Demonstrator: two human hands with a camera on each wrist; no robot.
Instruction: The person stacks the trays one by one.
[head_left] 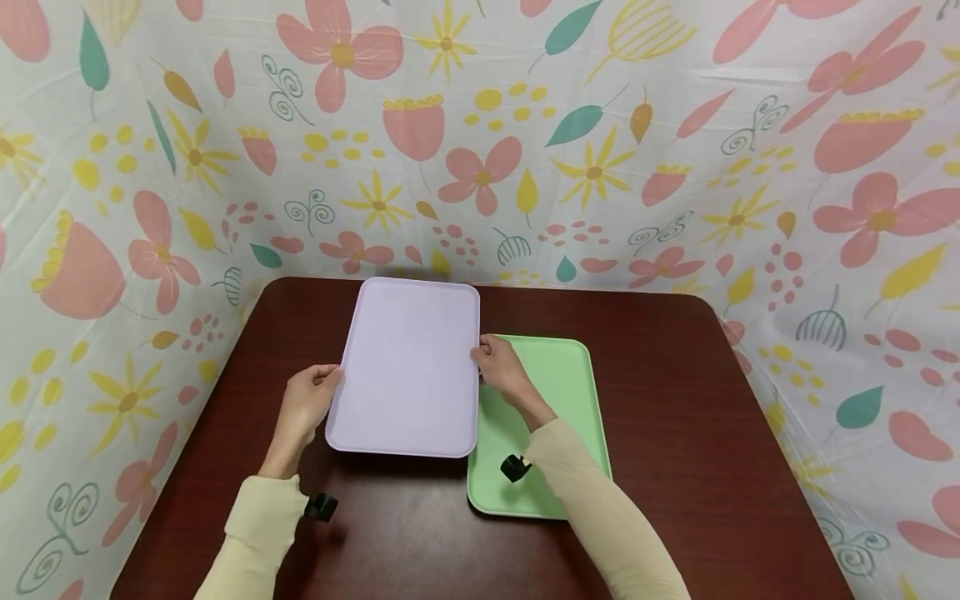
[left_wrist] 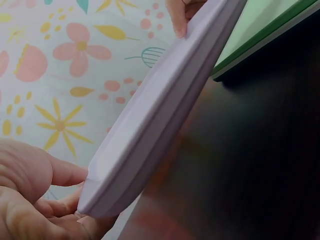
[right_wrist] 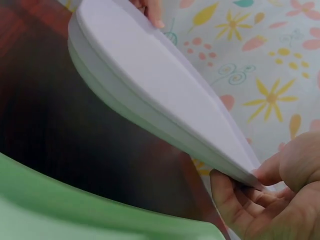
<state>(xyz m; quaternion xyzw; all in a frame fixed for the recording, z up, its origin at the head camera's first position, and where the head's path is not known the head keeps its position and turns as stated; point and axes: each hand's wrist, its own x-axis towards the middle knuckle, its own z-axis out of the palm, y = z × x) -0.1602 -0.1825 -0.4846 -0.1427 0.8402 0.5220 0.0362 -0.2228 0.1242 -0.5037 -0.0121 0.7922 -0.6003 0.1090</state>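
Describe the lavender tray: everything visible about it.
The lavender tray is a pale purple rectangle with rounded corners and a raised rim, seemingly smooth matte plastic. It carries nothing. It is held above the dark wooden table, tilted, as the wrist views show. The left hand grips its left long edge, the right hand its right one. In the head view its right edge covers part of the green tray lying on the table.

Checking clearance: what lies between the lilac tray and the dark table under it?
Nothing: in the left wrist view the lilac tray hangs above bare table.
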